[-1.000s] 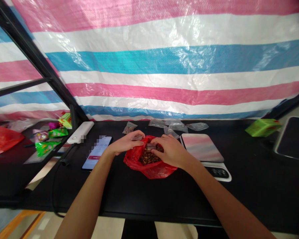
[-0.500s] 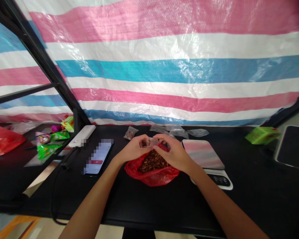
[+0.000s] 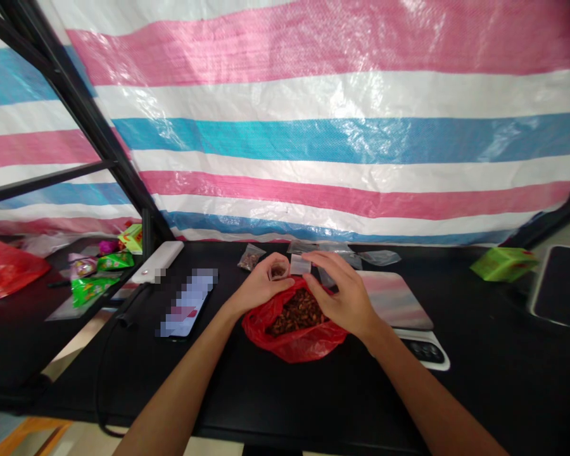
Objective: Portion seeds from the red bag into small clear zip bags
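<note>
Left hand (image 3: 261, 286): grip closed on small clear packet (image 3: 278, 270), centre of frame; right hand (image 3: 342, 297): grip open, above red plastic bag (image 3: 294, 342) of brown pieces (image 3: 297, 313); black worktop (image 3: 456, 380) beneath.

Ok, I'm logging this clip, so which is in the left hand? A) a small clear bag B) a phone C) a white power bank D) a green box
A: the left hand pinches the small clear bag, with brown pieces showing inside it.

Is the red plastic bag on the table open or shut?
Open: the red plastic bag lies with its mouth spread wide, and brown pieces show inside it.
</note>
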`<action>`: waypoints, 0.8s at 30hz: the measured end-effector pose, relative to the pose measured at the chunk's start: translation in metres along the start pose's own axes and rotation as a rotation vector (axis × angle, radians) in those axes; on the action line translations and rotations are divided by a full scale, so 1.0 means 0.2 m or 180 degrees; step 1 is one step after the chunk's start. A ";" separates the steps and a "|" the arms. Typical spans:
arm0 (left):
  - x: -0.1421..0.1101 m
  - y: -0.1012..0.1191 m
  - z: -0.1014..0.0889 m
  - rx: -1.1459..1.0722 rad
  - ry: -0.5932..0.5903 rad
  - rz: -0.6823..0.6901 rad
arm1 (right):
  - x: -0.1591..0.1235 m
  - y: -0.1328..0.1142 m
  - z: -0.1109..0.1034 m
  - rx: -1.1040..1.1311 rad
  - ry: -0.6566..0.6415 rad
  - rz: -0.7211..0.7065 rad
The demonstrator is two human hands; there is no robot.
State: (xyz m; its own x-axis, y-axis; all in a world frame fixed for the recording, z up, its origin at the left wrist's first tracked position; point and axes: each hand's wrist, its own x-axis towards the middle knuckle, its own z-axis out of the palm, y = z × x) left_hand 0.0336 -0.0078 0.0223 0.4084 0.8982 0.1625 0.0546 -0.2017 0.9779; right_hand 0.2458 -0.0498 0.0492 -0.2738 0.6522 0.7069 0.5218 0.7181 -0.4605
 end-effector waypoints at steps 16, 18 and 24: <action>-0.02 0.03 -0.09 0.1226 0.0126 0.0234 | 0.00 0.01 -0.04 -0.0162 -0.1530 0.0019; -0.04 0.03 -0.15 0.1386 -0.0206 -0.0109 | -0.01 0.02 -0.03 -0.0224 -0.1674 0.0050; -0.09 0.03 -0.20 0.1132 -0.1079 -0.0821 | -0.03 0.04 0.03 -0.0260 -0.1810 0.0072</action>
State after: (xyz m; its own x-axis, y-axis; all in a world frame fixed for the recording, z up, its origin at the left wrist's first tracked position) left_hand -0.0107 -0.0100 0.0297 0.6083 0.7718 -0.1853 0.4719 -0.1639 0.8663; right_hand 0.2475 -0.0473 0.0380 -0.6415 0.7114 0.2871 0.5871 0.6962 -0.4131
